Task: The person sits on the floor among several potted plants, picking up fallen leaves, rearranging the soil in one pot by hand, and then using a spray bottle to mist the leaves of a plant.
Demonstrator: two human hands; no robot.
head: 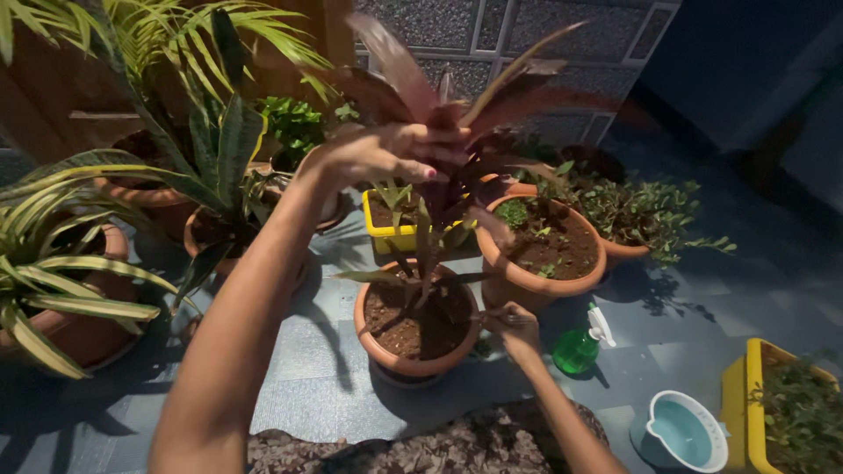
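Red-leaved plant [448, 149] gathered in left hand [386, 154]'s closed grip; right hand [514, 326] clasps its terracotta pot [414, 362] rim.

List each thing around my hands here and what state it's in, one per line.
left hand: raised, gripping the leaves of the red-leaved plant
right hand: on the rim of the terracotta pot
red-leaved plant: upright, rooted in the pot
terracotta pot: upright, filled with soil
green spray bottle: standing on the floor, untouched
light blue jug: on the floor, looks empty
yellow planter: upright, holding small plants
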